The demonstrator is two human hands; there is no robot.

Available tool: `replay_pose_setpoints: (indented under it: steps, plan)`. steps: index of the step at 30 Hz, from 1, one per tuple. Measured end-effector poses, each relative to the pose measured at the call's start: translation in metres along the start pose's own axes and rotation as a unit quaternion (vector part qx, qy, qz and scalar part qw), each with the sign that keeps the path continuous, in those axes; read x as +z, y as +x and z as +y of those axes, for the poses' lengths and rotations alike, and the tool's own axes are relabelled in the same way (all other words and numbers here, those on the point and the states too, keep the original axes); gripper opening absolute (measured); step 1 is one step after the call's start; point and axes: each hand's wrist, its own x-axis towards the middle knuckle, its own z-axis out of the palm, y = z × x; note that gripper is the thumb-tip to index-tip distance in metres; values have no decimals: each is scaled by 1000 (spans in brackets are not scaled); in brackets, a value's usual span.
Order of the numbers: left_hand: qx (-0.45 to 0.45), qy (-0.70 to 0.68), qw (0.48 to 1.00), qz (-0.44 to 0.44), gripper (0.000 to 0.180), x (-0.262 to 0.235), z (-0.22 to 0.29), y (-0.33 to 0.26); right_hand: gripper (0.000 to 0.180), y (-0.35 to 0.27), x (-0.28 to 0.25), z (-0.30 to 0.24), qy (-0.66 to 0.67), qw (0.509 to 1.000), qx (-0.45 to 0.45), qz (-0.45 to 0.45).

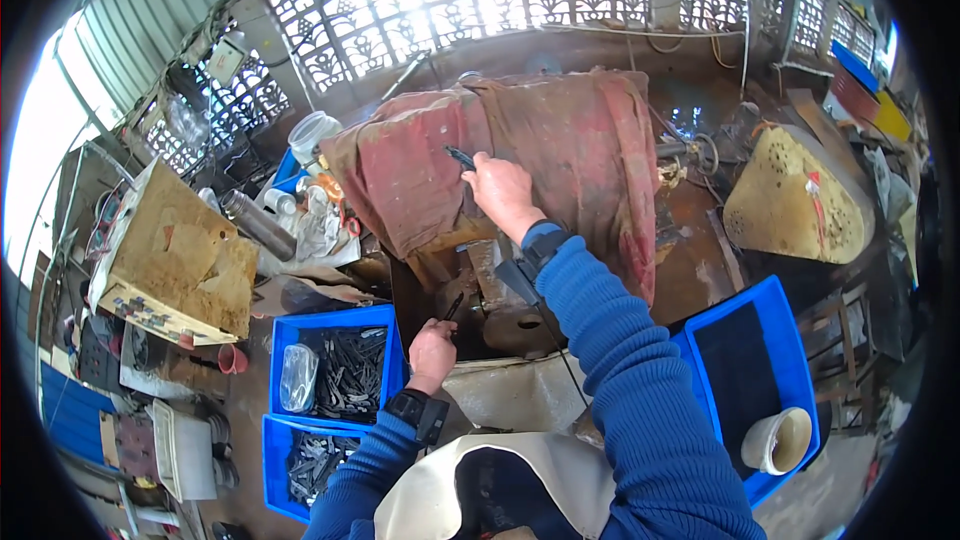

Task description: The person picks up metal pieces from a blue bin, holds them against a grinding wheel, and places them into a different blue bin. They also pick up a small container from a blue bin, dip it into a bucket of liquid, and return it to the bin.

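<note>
My right hand (500, 190) is closed on a small dark elongated piece (460, 157), held out in front of a faded red cloth (560, 140) draped over a large bulky thing. Lower and to the left, my left hand (432, 352) grips another thin dark piece (456, 306) pointing up and away. It is at the left edge of a dark, dirty hollow (520, 332) below the cloth. What kind of pieces these are is too small to tell. Beside my left hand, a blue bin (398, 372) holds many similar dark pieces (352, 365) and a clear plastic packet (298, 378).
A second blue bin (272, 475) of dark pieces stands nearer me. To the right, a blue tray (793, 325) with a dark bottom holds a whitish cup (777, 442). A stained box-shaped machine (190, 250) and a steel flask (258, 225) are at the left.
</note>
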Motion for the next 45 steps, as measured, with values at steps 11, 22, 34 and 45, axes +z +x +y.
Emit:
replay_pose_setpoints:
  steps: [11,22,34,45]
  plan:
    - [10,-7,999,-32,22,7,-4,2,27,2,4,6,23,1000,-16,12]
    - [-4,-11,1000,-3,21,4,-9,-1,22,1,4,-6,18,1000,-10,8]
    - [-20,-12,1000,9,25,0,-7,-8,26,-4,2,-12,-20,1000,-11,0]
    - [-40,-3,999,2,25,-4,-11,-16,29,-8,-2,-27,-29,999,13,-31]
